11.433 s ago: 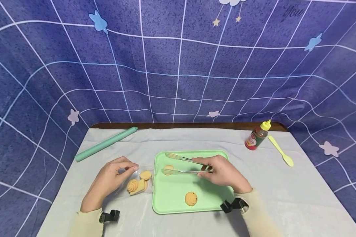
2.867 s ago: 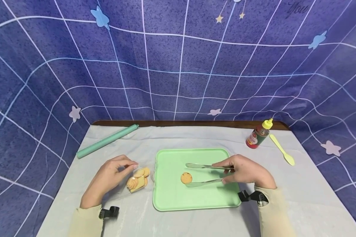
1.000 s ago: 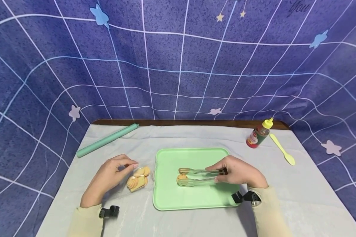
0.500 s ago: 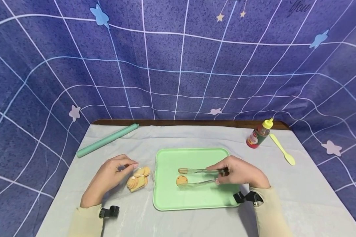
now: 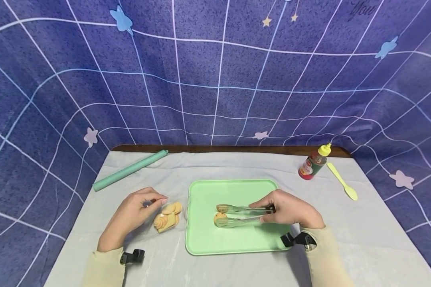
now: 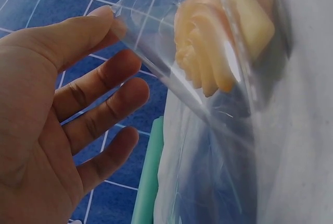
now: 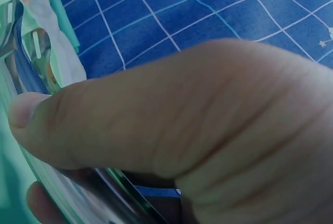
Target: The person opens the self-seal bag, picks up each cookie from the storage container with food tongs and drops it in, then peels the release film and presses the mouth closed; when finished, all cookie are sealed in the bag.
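Tabletop: bag between left fingers, tongs between right fingers; bottle, head view only.

The right hand holds shiny metal tongs, their two flat ends spread apart over the green tray. A round, golden cookie sits between the ends, partly hidden by the nearer one. Left of the tray, the left hand pinches a clear plastic bag with a swirly cookie and other yellow ones inside.
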`<state>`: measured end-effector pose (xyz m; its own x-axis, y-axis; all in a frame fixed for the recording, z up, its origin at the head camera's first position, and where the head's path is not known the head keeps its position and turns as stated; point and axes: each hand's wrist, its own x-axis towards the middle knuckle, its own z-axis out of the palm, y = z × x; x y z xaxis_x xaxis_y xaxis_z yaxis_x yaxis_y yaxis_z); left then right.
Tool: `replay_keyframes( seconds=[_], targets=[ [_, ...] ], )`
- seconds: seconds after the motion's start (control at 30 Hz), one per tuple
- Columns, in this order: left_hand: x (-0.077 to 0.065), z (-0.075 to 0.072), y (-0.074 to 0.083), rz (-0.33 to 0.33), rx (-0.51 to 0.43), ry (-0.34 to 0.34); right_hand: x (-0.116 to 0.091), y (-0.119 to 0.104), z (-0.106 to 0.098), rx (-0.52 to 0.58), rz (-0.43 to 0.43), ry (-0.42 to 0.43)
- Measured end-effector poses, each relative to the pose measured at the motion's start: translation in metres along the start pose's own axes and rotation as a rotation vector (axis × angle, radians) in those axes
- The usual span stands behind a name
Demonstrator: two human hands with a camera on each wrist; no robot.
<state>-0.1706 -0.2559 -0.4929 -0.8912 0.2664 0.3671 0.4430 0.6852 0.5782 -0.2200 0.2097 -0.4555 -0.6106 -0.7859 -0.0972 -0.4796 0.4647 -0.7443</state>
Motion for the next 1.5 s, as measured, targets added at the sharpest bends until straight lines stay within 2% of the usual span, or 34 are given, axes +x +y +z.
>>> replay_keyframes(
  seconds=[0.2,0.37,0.57,0.7,0.83,0.97,1.17,1.33,1.5],
  targets=[
    [0.0,0.0,0.0,-0.002,-0.005,-0.002,-0.002,0.0,-0.001,-0.003,0.02,0.013],
    [0.001,0.0,-0.001,0.005,-0.009,0.001,0.002,0.0,0.001,-0.014,-0.028,0.064],
    [0.001,-0.001,-0.002,0.008,-0.005,0.006,0.023,-0.005,0.013,-0.084,-0.131,0.18],
    [0.001,-0.001,-0.002,0.007,-0.001,0.004,0.036,-0.007,0.021,-0.137,-0.145,0.206],
    [0.002,0.0,-0.002,0.009,-0.003,0.005,0.036,-0.011,0.023,-0.142,-0.137,0.184],
    [0.001,0.001,-0.002,0.006,-0.007,0.004,0.032,-0.013,0.024,-0.098,-0.153,0.118],
    [0.0,0.0,-0.001,-0.005,-0.007,-0.003,0.041,-0.013,0.034,-0.117,-0.155,0.037],
    [-0.001,-0.002,0.0,-0.011,-0.005,-0.003,0.044,-0.014,0.041,-0.148,-0.139,0.021],
    [-0.001,-0.002,-0.001,-0.009,-0.001,-0.004,0.041,-0.016,0.038,-0.169,-0.151,0.043]
  ],
)
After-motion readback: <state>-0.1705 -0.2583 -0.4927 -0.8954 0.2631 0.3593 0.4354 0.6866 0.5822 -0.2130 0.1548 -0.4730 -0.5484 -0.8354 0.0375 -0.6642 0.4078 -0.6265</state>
